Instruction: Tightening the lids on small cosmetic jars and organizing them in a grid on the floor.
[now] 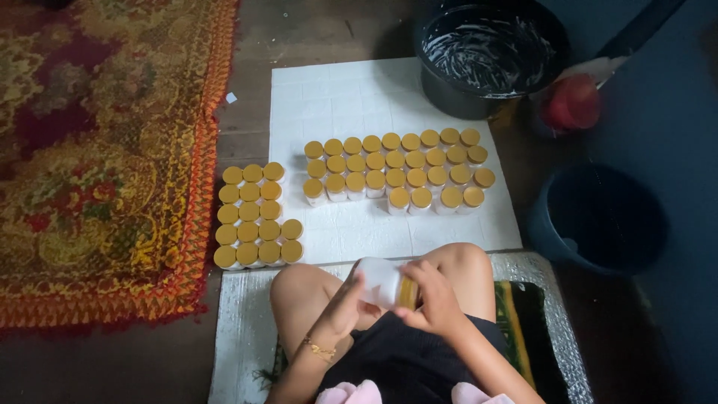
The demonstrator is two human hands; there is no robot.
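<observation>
A view from above shows a person seated on the floor with bare knees drawn up, holding a small white jar [380, 282] on its side between the knees. The left hand [340, 308], with a thin gold bracelet [320, 349] at the wrist, cups the jar's white body with fingers curled around it. The right hand [432, 299] grips the jar's gold lid [407, 293], fingers wrapped around the lid end. Ahead of the knees lies a white textured mat [351, 97], and on it stands a large cluster of identical white jars with gold lids [396, 170], packed in four rows and touching one another. To the left of the mat, on the dark wooden floor, a second, smaller block of gold-lidded jars [254, 217] stands in tight rows, just beside a red and gold patterned rug [105, 157] with a fringed edge. At the top, past the mat's far edge, sits a black bucket [486, 56] smeared inside with white cream. A red rounded object [572, 103], blurred, lies to the right of it. Nearer, on the right, stands a dark blue bucket [598, 217]. The person sits on a silvery foil-like sheet [243, 329].
</observation>
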